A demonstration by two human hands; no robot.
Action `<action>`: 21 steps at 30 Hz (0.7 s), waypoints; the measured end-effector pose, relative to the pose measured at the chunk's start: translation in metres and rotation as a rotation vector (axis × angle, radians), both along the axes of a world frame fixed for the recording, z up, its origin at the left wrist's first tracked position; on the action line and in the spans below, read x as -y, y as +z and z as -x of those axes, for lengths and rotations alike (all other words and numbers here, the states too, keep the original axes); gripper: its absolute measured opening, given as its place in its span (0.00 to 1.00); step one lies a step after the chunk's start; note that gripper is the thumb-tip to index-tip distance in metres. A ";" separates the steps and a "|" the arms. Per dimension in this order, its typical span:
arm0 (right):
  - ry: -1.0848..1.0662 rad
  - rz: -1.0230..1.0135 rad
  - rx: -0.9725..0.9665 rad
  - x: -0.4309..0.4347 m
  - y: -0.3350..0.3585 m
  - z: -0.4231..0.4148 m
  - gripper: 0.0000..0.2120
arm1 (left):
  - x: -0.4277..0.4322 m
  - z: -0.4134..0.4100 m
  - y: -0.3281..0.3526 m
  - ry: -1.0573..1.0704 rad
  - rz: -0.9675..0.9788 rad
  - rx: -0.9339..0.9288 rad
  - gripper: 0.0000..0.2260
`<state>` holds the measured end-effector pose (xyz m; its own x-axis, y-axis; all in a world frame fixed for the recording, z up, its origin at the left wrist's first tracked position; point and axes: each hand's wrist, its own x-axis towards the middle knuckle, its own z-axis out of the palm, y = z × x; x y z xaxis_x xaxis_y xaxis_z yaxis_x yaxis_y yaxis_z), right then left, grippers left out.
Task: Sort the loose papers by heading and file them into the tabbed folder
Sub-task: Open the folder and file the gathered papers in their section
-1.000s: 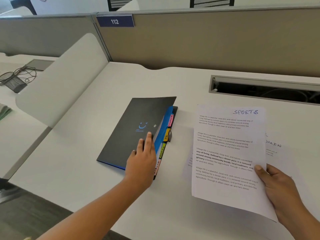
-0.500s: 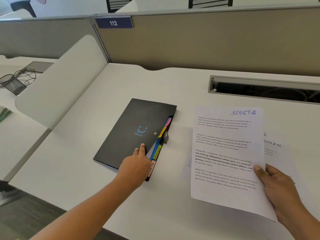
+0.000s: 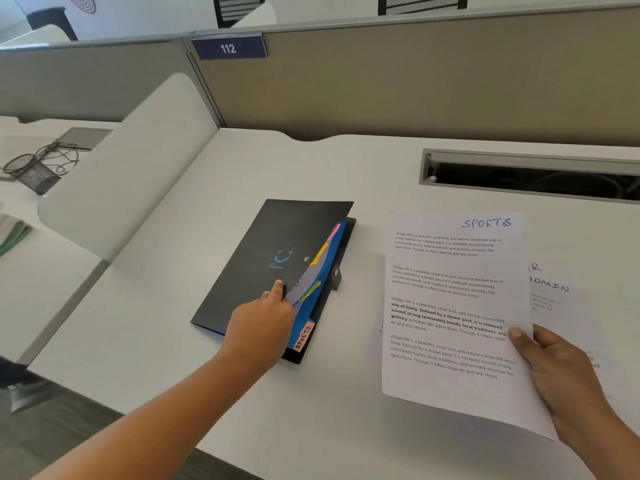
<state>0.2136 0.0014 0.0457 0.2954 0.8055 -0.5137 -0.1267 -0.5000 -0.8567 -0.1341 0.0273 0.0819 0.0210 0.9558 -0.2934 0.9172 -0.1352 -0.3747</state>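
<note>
Head view. Folder point(image 3: 273, 261): matte black cover, flat rectangle, blue dividers with coloured tabs along its right edge; lies mid-desk, long axis running 7 to 1 o'clock. Left hand point(image 3: 259, 327): fingers curled at the cover's right edge, lifting it slightly. Sheet headed SPORTS point(image 3: 450, 306): thin white paper, at 3 o'clock of the folder, heading toward 12; pinched at its right edge by right hand point(image 3: 557, 372). Desk point(image 3: 194, 209): smooth white, bare toward 11 o'clock.

A white desk point(image 3: 180, 258) carries a black folder point(image 3: 263, 258) and loose papers point(image 3: 568, 306).
</note>
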 end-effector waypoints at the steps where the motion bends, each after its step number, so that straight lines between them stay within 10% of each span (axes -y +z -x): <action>1: 0.001 0.000 -0.008 0.000 0.002 0.001 0.06 | -0.002 0.001 0.000 -0.007 0.018 -0.008 0.24; 21: 0.116 -0.100 0.005 -0.010 0.044 0.024 0.08 | -0.001 0.005 0.028 0.036 -0.051 0.243 0.16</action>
